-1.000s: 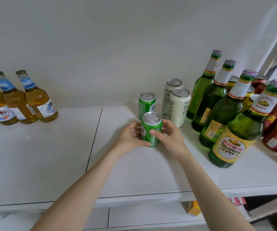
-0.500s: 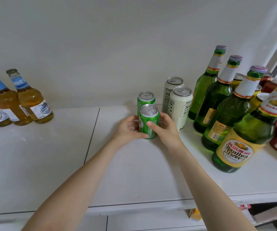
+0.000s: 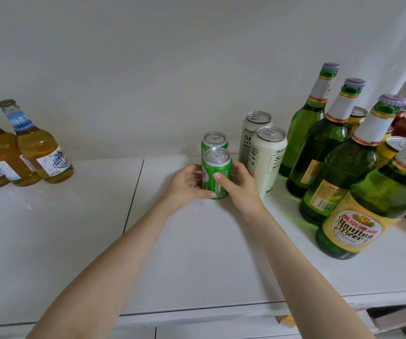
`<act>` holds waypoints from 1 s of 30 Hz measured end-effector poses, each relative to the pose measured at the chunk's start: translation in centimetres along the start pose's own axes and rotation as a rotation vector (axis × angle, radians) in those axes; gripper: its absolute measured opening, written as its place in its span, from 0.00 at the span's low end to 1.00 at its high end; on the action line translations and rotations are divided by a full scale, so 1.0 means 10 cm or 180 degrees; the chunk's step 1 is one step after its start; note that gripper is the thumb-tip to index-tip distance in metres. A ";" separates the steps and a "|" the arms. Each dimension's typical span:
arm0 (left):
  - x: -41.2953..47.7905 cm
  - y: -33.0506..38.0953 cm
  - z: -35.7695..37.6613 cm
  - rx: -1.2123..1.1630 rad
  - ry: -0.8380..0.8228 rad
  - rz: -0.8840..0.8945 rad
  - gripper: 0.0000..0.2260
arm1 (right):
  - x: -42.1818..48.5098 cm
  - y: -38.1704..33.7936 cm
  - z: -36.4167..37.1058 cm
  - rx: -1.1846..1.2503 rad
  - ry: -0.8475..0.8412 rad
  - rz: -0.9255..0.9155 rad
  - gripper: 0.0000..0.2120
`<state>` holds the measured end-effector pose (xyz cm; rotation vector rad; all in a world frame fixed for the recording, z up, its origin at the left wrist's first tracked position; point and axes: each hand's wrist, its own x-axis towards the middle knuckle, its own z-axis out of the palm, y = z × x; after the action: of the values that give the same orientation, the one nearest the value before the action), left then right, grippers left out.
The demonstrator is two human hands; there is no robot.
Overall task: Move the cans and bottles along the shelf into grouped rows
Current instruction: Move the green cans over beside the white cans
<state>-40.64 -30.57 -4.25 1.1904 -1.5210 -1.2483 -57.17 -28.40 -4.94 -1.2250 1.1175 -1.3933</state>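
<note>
Soft, even daylight, wide-angle lens
Light fell from beyond the right hand (image 3: 240, 189), throwing green glows from the green bottles (image 3: 319, 148) onto the white shelf (image 3: 197, 253); the green can (image 3: 218, 165) between it and the left hand (image 3: 187, 187) glinted on top over faint shadows. Amber bottles (image 3: 38, 148) far past the left hand leaned, slightly blurred, with edge distortion

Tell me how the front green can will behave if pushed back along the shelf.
The front green can stands upright, short and wide-based, on the flat shelf, so it should slide rather than tip. Its tab looks unopened, so probably full and heavy for its size.
</note>
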 end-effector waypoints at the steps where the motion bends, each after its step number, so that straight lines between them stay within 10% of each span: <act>1: 0.00 0.00 0.00 0.0011 -0.0007 -0.0001 0.29 | 0.01 0.00 0.00 -0.0016 0.0000 0.0007 0.20; 18: -0.16 -0.03 -0.17 0.0572 0.0002 -0.0036 0.28 | -0.19 -0.12 -0.10 -0.0312 0.0093 0.0229 0.20; 30: -1.15 0.02 -0.31 0.3407 0.0614 0.1017 0.23 | -1.21 -0.32 -0.15 -0.3689 0.0345 -0.0713 0.32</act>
<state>-35.21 -19.99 -3.77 1.5353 -2.1800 -0.0190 -58.13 -15.94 -3.63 -2.1222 2.0300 -0.9155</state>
